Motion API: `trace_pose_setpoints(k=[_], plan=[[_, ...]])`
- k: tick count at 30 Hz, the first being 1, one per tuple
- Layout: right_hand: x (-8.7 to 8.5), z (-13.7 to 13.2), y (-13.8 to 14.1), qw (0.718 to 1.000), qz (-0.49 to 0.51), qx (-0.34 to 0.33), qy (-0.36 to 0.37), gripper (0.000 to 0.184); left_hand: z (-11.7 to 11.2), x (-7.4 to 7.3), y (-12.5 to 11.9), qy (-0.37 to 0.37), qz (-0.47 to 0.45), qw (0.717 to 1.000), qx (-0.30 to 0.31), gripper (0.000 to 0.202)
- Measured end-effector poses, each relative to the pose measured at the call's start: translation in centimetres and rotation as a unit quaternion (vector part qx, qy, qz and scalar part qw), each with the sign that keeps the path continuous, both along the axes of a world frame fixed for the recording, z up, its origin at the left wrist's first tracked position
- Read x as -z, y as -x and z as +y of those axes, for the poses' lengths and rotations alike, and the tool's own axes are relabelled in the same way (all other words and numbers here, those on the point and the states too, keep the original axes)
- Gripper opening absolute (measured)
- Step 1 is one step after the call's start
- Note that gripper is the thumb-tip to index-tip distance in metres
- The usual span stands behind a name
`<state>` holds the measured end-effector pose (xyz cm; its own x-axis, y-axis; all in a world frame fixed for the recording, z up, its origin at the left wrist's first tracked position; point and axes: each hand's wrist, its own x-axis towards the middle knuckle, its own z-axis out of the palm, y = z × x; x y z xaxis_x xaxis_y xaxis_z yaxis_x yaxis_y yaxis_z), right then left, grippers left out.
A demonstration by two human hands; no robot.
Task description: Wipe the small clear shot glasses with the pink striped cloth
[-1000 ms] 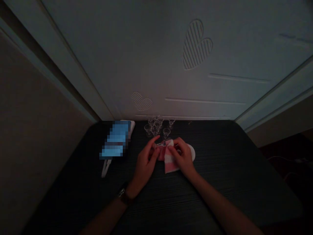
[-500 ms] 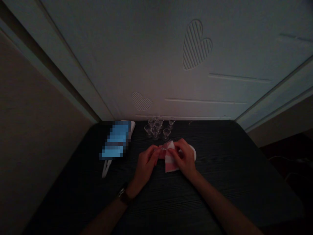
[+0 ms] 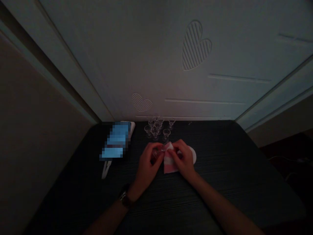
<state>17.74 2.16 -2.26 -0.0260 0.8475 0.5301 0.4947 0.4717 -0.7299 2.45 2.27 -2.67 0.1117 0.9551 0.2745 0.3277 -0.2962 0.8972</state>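
My left hand [image 3: 149,160] is closed around a small clear stemmed glass [image 3: 156,152], which lies sideways between thumb and fingers. A pink-and-white cloth [image 3: 170,164] is pinched in my right hand [image 3: 183,156] and hangs down in front of it. The cloth's upper part meets the right end of the glass. Part of the glass is hidden by my fingers. Several more small clear stemmed glasses [image 3: 155,132] stand just beyond my hands, grouped at the back of the dark table [image 3: 156,205].
A device with a blurred bright screen [image 3: 116,140] lies at the back left, with a white strap or handle [image 3: 106,168]. A white round object [image 3: 194,155] shows behind my right hand. A pale panel with carved hearts [image 3: 197,45] rises at the table's back edge.
My left fingers have shifted from the cloth onto the glass, which shows more plainly. The cloth has drawn away from my left hand and stays pinched in my right.
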Motion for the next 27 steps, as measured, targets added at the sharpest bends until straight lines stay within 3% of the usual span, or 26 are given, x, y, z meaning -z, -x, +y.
trace_pose_setpoints(k=[7, 27], plan=[[-0.02, -0.09, -0.04, 1.000, 0.000, -0.008, 0.011, 0.006, 0.20, -0.32, 0.34, 0.055, -0.042, 0.997, 0.022, 0.016], [0.07, 0.09, -0.15, 0.999, -0.014, -0.013, 0.029, 0.007, 0.40, 0.58, 0.34, 0.050, -0.016, 0.999, -0.005, 0.019]])
